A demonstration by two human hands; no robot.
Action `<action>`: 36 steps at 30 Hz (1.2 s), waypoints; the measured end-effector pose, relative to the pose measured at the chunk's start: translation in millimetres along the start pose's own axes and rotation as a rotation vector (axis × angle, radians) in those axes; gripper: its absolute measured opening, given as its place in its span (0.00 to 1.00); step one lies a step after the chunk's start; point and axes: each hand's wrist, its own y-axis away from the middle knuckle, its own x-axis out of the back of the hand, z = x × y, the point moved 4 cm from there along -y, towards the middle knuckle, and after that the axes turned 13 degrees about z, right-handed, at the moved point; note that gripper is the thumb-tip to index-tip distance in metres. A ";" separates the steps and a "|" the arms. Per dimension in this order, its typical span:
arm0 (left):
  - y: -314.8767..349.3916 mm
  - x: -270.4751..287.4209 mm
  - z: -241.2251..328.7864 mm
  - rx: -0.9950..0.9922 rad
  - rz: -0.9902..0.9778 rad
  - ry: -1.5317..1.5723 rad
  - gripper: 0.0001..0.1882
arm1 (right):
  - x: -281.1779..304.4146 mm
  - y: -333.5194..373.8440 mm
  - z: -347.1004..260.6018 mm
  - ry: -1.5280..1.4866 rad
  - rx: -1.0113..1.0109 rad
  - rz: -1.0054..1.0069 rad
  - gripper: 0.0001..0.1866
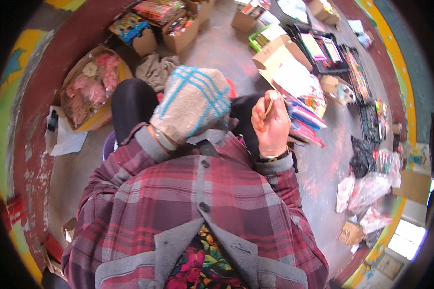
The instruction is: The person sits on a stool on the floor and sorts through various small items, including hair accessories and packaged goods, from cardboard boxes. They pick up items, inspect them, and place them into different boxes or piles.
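A beige cloth with blue crossing stripes [193, 98] covers my left hand like a mitt; only the wrist [163, 138] shows, and the fingers are hidden under the fabric. Off to the right, my right hand [272, 125] is raised with thumb and fingers pinched together. Between them is a thin tan strip with a white tip [274, 95], too small to name exactly. The two hands are apart, in front of my chest and over my lap.
On the left stands a box of pink material [67, 108], with a crumpled grey-brown cloth [156, 72] beside it. Cardboard boxes [181, 38] of packets stand ahead. To the right are an open carton [275, 53], folded coloured fabrics [306, 118], black crates [318, 48] and plastic bags [371, 188].
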 end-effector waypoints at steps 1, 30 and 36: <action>-0.2 0.6 -1.3 0.010 0.061 0.021 0.08 | -13.5 2.3 1.7 0.104 0.020 0.025 0.12; 91.9 -30.0 -74.2 1.144 0.629 1.550 0.10 | -78.2 -7.6 51.6 0.646 0.060 -0.094 0.10; 114.6 -19.1 -121.8 1.191 0.833 1.743 0.09 | -68.2 -31.6 42.7 0.785 0.024 -0.057 0.10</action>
